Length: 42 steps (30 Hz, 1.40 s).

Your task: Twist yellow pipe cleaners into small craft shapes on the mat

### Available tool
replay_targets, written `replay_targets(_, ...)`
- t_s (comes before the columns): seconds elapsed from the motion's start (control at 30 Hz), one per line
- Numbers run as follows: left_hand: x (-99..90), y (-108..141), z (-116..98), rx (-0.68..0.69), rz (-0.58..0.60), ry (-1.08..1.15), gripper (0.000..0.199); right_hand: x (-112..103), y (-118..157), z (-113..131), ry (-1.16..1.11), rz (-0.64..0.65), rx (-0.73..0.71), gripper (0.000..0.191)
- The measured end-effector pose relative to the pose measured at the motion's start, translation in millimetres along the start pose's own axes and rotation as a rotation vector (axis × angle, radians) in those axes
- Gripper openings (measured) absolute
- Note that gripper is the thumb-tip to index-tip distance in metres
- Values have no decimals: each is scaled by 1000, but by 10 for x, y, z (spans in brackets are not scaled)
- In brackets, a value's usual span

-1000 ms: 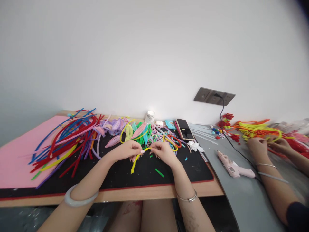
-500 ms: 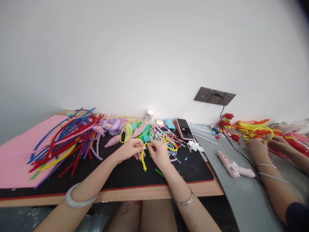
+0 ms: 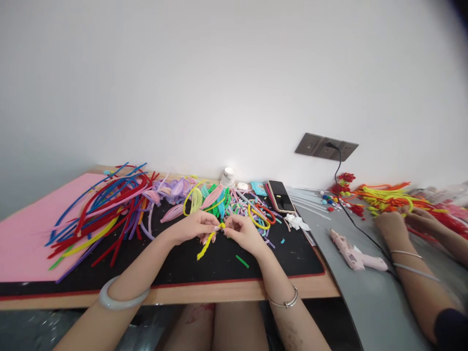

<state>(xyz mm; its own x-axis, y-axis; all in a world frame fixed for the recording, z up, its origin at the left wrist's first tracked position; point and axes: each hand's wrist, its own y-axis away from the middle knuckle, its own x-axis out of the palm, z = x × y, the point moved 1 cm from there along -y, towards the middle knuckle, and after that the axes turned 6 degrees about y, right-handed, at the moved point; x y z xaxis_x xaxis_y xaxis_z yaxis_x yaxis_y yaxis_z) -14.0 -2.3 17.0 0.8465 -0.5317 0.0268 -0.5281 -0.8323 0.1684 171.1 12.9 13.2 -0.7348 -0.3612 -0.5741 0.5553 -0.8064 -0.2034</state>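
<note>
Between my two hands is a yellow twisted pipe cleaner [image 3: 204, 247], its lower end hanging down to the left over the black mat. My left hand [image 3: 195, 226] pinches it from the left, fingers closed. From the right, my right hand [image 3: 239, 231] pinches the same piece near its top, the fingertips of both hands almost meeting. Behind the hands lie bundles of pastel pipe cleaners [image 3: 175, 190] and a heap of short cut pieces [image 3: 241, 197]. A short green piece [image 3: 242, 262] rests on the mat just below my right hand.
Long red and blue pipe cleaners [image 3: 109, 204] spread over pink sheets [image 3: 29, 234] at left. A paper cup [image 3: 228, 176] and a phone [image 3: 281, 196] stand by the wall. At right are a pink glue gun [image 3: 356, 253], its cord, and a co-worker's hands [image 3: 395, 229].
The yellow pipe cleaner's free end has swung from hanging nearly straight down to slanting left. My hands stay close together, with the right fingers shifted slightly.
</note>
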Motion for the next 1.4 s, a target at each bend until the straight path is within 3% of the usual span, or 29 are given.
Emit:
replay_targets(0.2, 49, -45, 22, -15, -26, -52, 26, -17, 5, 60, 260, -43, -140, 23)
replay_targets(0.7, 55, -113, 96, 109, -172, -348, 23, 10, -19, -29, 484, 80, -197, 16)
replay_targets(0.93, 96, -121, 104, 91, -333, -341, 21, 85, -37, -115, 639, -64, -199, 22)
replay_targets(1.17, 113, -158, 109, 111, -331, -274, 24, 214, -38, -71, 724, -202, -199, 21)
replay_targets(1.3, 92, -154, 106, 91, -339, -205, 24, 206, -50, -67, 640, -219, -187, 21)
replay_targets(1.4, 91, -98, 49, 67, -233, -154, 25, 99, -48, -75, 344, -103, -194, 26)
